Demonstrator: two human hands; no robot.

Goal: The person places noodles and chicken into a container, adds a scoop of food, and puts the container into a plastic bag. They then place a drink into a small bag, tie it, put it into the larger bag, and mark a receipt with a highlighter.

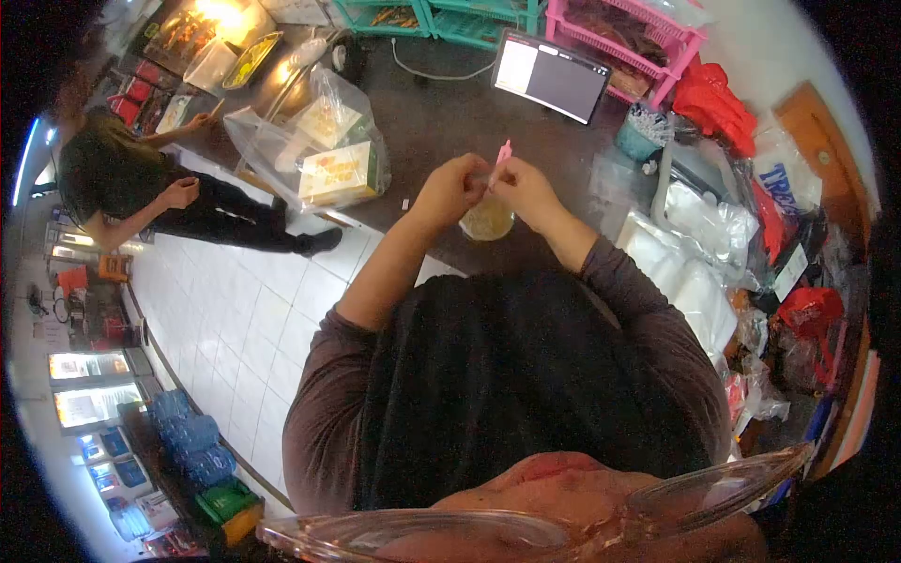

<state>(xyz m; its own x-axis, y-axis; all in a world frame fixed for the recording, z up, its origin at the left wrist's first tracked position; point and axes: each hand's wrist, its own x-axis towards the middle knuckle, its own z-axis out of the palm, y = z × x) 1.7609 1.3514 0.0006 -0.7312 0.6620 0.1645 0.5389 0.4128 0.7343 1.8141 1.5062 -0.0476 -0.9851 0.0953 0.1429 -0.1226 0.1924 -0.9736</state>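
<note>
A person's left hand (454, 190) and right hand (524, 190) meet above the dark worktop (441, 117), fingertips pinched on a pink strip (504, 153) that pokes up between them. A small container of yellowish contents (486, 223) sits just below; a tablet (552, 75) stands beyond, a bag of boxes (324, 150) to the left.

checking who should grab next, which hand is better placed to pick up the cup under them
Left, probably. The right hand seems to pinch the pink strip, so the left hand looks freer. The cup sits just beneath both.
</note>
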